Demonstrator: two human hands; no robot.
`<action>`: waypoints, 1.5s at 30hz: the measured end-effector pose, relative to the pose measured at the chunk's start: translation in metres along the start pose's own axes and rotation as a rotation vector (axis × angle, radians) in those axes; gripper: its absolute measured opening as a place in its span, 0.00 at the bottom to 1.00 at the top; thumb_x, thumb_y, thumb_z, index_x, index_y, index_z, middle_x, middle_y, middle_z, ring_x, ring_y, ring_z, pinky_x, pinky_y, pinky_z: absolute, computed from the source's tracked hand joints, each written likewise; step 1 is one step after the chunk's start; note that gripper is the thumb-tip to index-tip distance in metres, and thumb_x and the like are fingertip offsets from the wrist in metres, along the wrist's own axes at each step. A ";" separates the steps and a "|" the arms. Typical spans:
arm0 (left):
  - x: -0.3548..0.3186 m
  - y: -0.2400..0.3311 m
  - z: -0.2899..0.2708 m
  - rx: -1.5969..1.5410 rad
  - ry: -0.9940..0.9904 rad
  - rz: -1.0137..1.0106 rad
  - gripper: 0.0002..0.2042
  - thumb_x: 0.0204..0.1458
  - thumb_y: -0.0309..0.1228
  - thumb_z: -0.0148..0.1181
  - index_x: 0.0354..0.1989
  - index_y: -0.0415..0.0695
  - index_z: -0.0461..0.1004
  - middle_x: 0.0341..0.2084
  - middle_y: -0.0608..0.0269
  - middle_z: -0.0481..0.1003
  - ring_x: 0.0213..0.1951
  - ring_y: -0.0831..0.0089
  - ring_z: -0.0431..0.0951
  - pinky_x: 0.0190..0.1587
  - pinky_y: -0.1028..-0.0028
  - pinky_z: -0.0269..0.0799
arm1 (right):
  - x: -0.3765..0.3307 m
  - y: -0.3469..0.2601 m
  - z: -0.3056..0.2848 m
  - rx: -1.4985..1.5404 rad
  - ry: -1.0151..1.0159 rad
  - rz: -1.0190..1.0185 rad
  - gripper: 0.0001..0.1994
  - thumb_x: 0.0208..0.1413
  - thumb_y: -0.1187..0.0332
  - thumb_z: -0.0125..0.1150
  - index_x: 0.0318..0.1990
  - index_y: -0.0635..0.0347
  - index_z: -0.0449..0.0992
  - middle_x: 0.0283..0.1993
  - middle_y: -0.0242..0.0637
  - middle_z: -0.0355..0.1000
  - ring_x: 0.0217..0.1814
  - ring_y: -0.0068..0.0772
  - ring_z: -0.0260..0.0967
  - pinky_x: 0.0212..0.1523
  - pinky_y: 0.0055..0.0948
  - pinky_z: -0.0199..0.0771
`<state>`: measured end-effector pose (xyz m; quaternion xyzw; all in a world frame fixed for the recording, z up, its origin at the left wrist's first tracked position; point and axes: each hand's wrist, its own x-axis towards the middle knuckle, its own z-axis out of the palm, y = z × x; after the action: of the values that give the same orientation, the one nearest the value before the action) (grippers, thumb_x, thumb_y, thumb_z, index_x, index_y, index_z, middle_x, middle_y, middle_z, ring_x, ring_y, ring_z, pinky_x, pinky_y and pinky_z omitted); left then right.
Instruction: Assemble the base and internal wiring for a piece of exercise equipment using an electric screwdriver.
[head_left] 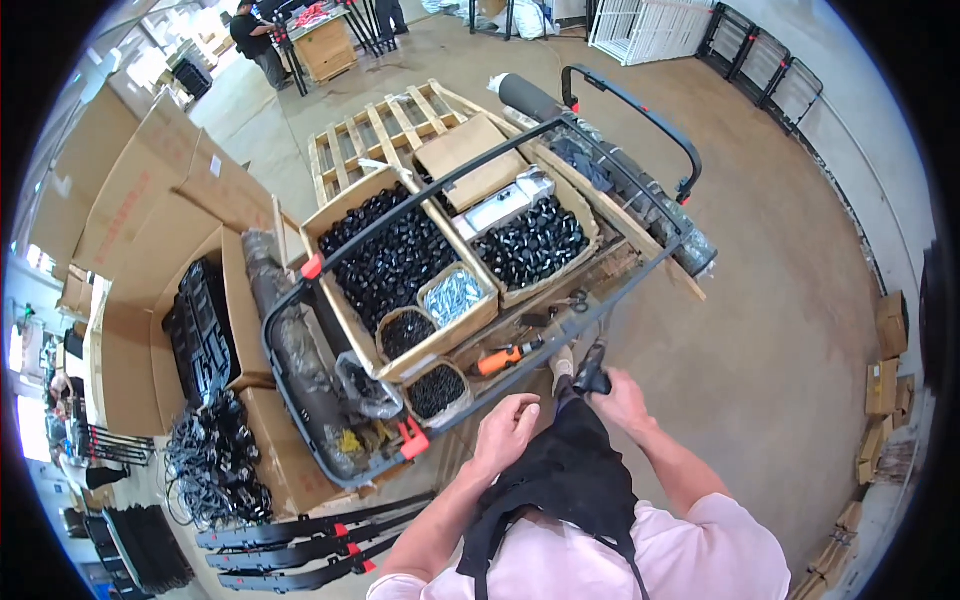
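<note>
1. At the far left, open cardboard boxes (150, 330) are lying on the floor, one holding black parts, with a heap of black cables (215, 465) beside them.
2. Below those, long black bars with red clips (310, 545) are lying side by side on the floor.
3. A black tubular frame with red joints (300, 390) is resting over a work cart, which is carrying a carton of black round caps (385, 260), small tubs of screws (455, 295) and an orange-handled tool (505, 355).
4. The person's left hand (507, 432) is hovering just above the black apron (570, 470), fingers loosely curled and gripping nothing.
5. The right hand (622, 400) is closing its fingers around a small black part (592, 378), holding it just beside the cart's near edge, at the lower right end of the frame.
6. Further right, a wooden pallet (380, 135) and stacked cardboard pieces (885, 380) are lying on the concrete floor (780, 330).
</note>
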<state>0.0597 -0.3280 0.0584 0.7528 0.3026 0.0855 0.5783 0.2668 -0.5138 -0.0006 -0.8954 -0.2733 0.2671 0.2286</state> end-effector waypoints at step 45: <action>0.381 0.031 -0.058 -0.072 -0.158 -0.426 0.16 0.69 0.31 0.59 0.60 0.37 0.76 0.36 0.67 0.78 0.34 0.79 0.78 0.39 0.75 0.79 | 0.433 -0.099 0.012 -0.331 -0.150 -0.838 0.10 0.59 0.70 0.60 0.47 0.57 0.78 0.46 0.43 0.76 0.52 0.48 0.77 0.51 0.45 0.80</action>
<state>0.3485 -0.0742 0.0212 0.6553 0.4050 -0.0870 0.6317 0.5295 -0.1717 -0.1080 -0.7102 -0.6669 0.1684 0.1502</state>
